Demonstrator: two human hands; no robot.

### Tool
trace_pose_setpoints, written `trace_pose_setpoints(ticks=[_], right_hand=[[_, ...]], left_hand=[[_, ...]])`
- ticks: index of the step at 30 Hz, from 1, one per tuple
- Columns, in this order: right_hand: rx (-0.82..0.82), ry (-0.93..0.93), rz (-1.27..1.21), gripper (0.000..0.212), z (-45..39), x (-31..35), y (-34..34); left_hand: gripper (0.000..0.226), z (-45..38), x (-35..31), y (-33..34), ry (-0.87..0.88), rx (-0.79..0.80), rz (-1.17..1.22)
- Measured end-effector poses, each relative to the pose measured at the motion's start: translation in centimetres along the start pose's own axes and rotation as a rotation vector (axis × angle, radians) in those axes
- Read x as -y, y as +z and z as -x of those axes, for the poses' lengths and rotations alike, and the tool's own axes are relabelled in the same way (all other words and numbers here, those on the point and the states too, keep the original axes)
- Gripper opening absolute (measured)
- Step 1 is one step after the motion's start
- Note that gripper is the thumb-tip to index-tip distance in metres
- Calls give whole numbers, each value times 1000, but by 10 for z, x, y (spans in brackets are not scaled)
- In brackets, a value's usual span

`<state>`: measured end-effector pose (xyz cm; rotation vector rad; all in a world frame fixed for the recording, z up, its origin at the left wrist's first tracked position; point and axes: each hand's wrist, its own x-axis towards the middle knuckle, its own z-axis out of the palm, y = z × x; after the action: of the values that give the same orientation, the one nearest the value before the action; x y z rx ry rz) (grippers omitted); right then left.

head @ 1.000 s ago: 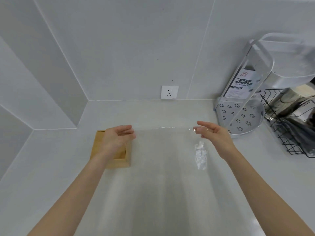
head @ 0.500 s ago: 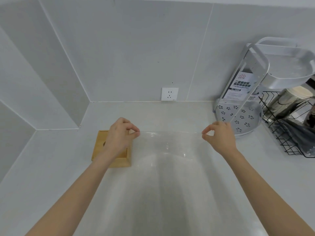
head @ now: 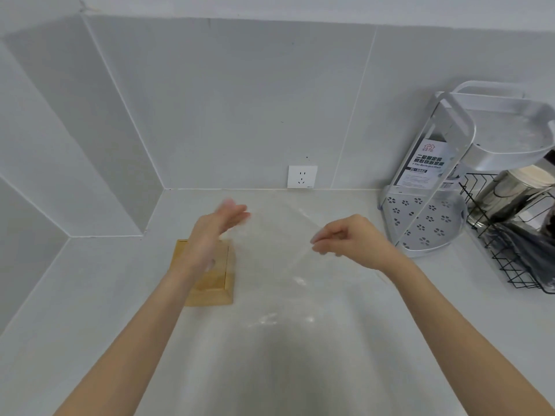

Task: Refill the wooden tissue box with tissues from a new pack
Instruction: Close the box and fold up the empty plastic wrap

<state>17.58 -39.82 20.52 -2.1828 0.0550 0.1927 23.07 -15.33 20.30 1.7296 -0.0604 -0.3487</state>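
Note:
The wooden tissue box (head: 210, 285) stands on the pale counter left of centre, partly hidden by my left forearm. My left hand (head: 217, 231) hovers above it, motion-blurred, with its fingers straight and apart and nothing visibly in it. A clear plastic wrapper sheet (head: 285, 265) hangs in the air between my hands, nearly see-through. My right hand (head: 351, 238) pinches that sheet at its right side with the fingertips pointing left. No tissues or tissue pack show in this view.
A white corner rack (head: 426, 223) with a printed label stands at the back right. Beside it is a black wire basket (head: 510, 259) holding metal items. A wall socket (head: 301, 176) sits on the back wall. Tiled walls close the left and back sides.
My left hand has let go of the sheet's edge and opened, swinging up over the box. My right hand keeps its pinch and has shifted left, so the sheet now hangs slack.

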Motion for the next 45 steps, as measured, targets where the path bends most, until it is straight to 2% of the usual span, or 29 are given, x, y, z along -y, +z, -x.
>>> trace_pose_setpoints(ticks=[2,4,9,11,14,18,20,23,27,30,38,41,45], right_hand=[[54,29,-232,7,6,7,-15],[85,54,-406,8,10,10,-26],[67,197,-937,11,2,-1,-15],[54,250,-1070,13,-3,-10,1],[29,318,-1065,11,-9,-24,18],[39,368,-944,15,-11,-36,22],[50,369,-939,14,-12,-40,22],[98,354,-969,16,-10,-42,20],[254,306,-1058,33,-8,-49,15],[325,314,-976,37,-7,-53,15],[303,360,-866,34,-9,-66,20],[283,367,-861,31,-9,-68,23],[226,378,-995,30,-10,-74,28]], left_hand=[[69,-11,6,-15,-91,-15,247],[81,-17,12,-23,-174,52,462],[99,-12,28,3,-368,348,727],[106,-7,33,15,-386,441,789],[99,-5,33,21,-363,468,804],[51,-7,35,14,-322,377,556],[36,-6,34,10,-322,347,462],[35,-5,33,6,-340,343,437],[35,-9,33,4,-330,353,461],[32,-11,39,0,-350,378,455],[30,-12,60,-16,-356,455,239],[31,-16,70,-17,-330,437,301],[37,-15,71,-14,-289,403,514]])
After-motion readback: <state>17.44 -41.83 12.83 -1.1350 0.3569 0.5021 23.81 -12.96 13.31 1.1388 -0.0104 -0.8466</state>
